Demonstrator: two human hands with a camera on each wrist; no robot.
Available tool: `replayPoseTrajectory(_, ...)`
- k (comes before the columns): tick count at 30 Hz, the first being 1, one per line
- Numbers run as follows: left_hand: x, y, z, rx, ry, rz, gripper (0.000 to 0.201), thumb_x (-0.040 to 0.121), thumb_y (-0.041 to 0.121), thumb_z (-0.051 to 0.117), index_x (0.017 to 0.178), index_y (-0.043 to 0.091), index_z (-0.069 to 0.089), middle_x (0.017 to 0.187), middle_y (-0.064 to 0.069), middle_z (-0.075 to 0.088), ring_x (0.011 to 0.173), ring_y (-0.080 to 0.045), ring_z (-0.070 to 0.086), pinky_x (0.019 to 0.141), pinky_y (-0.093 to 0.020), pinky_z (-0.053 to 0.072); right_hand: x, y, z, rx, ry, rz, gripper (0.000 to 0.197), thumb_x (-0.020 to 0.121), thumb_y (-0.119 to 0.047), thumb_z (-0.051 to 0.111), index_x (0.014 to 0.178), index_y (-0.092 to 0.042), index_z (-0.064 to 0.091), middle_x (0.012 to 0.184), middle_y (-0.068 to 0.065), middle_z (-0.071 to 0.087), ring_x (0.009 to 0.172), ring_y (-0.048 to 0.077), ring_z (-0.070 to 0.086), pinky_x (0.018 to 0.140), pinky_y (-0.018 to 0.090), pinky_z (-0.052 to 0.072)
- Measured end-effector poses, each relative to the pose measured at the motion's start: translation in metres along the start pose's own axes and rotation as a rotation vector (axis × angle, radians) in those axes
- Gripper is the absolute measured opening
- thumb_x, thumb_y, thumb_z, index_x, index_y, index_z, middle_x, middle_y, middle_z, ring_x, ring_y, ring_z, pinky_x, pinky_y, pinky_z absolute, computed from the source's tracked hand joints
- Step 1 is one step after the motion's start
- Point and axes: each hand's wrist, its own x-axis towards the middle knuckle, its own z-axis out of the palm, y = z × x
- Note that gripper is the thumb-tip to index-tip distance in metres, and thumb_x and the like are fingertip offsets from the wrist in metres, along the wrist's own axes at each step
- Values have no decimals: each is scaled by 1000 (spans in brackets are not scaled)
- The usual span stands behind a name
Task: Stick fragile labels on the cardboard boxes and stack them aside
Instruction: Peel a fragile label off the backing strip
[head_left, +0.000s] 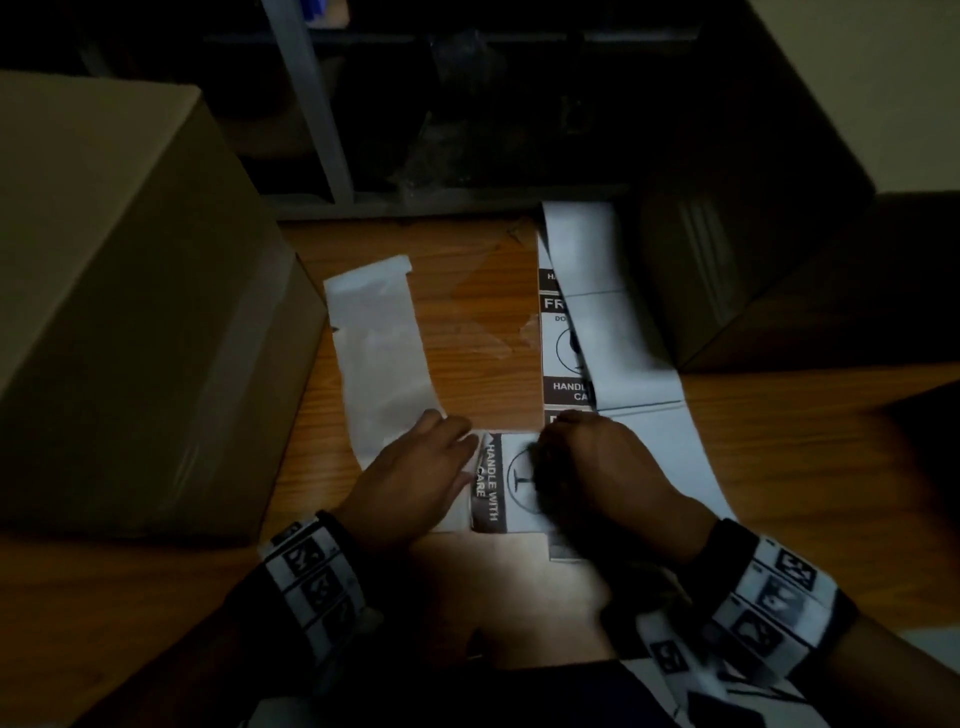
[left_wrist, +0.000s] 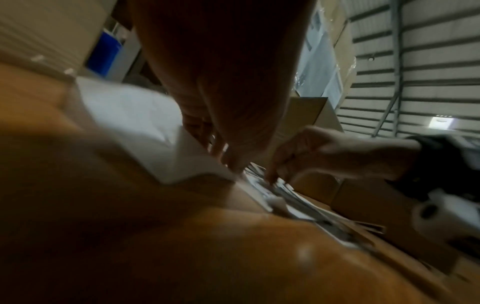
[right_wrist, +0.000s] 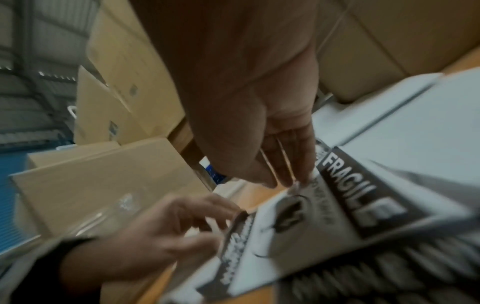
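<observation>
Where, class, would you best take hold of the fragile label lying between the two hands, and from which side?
Probably the fragile label at its dark "HANDLE WITH CARE" edge, from the left. In the right wrist view that edge curls up off the sheet beside the left hand, so fingertips could pinch it. The right hand covers the other end.

warehouse/packing area | stacked cardboard boxes (right_wrist: 116, 67) | metal shelving (head_left: 311, 104) | corrugated wall (left_wrist: 415, 61)

fragile label (head_left: 506, 480): flat on table | cardboard box (head_left: 119, 312): upright, left
</observation>
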Motion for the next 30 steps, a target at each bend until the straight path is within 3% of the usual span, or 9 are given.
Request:
replayPoseTrajectory(4, -2, 14, 8, -69, 41, -193, 31, 84, 29, 72, 104, 6, 69, 121, -10, 57, 107, -28, 51, 80, -42, 56, -3, -20, -5, 121, 197, 77, 16, 85, -27, 64, 89, -13, 71, 90, 6, 66, 79, 24, 61, 64, 31, 47)
replayPoseTrajectory(7, -9, 25, 12, -120, 74, -259, 18, 85, 24, 70, 93, 8, 69, 114, -8, 53, 101, -25, 52, 80, -38, 52, 2, -41, 12, 256, 163, 150, 20, 91, -31, 60, 87, -13, 69, 85, 4, 69, 77, 20, 63, 65, 28, 44)
replayPoseTrajectory(10, -13, 19, 10, -160, 127, -173, 9, 76, 6, 75, 77, 6, 67, 91, -11, 57, 82, -26, 57, 71, -38, 53, 10, -53, 41, 318, 203, 259, 26, 89, -36, 62, 89, -11, 68, 88, 9, 65, 83, 23, 62, 68, 29, 42)
replayPoseTrajectory(12, -17, 12, 9, -137, 140, -113, 9, 74, 3, 76, 74, 8, 68, 85, -7, 57, 82, -23, 55, 71, -35, 51, 12, -62, 56, 295, 289, 326, 34, 86, -43, 59, 92, -11, 69, 91, 11, 61, 87, 26, 58, 73, 32, 45)
replayPoseTrajectory(17, -26, 1, -2, 2, 133, -83, 7, 76, 24, 76, 72, 19, 73, 96, 2, 58, 95, -23, 50, 72, -37, 43, 12, -81, 68, 238, 444, 456, 39, 87, -52, 54, 93, -16, 67, 94, 8, 61, 93, 28, 55, 71, 37, 47)
replayPoseTrajectory(21, -29, -1, -6, 59, 53, -15, 8, 75, 28, 77, 77, 20, 75, 106, 3, 61, 98, -22, 50, 74, -36, 46, 21, -90, 69, 194, 473, 520, 35, 90, -52, 54, 92, -18, 64, 90, 5, 62, 89, 24, 55, 66, 33, 42)
replayPoseTrajectory(23, -30, -1, -6, 85, -5, 28, 15, 68, 26, 84, 76, 16, 77, 110, 1, 65, 95, -22, 53, 71, -37, 50, 24, -93, 71, 213, 483, 497, 29, 91, -45, 56, 89, -16, 62, 86, 6, 62, 84, 26, 56, 62, 32, 39)
replayPoseTrajectory(27, -33, -2, -13, 91, -68, 101, 46, 43, 27, 97, 82, 10, 79, 90, 0, 68, 72, -17, 60, 53, -26, 53, 23, -92, 74, 356, 506, 470, 35, 85, -43, 51, 81, -11, 62, 80, 8, 63, 77, 26, 57, 62, 34, 40)
replayPoseTrajectory(30, -36, -3, -14, 129, -149, 119, 42, 53, 31, 94, 86, 11, 79, 100, -1, 70, 80, -17, 59, 57, -26, 51, 21, -92, 72, 445, 482, 496, 33, 86, -40, 55, 78, -9, 63, 77, 6, 64, 73, 23, 58, 66, 38, 47)
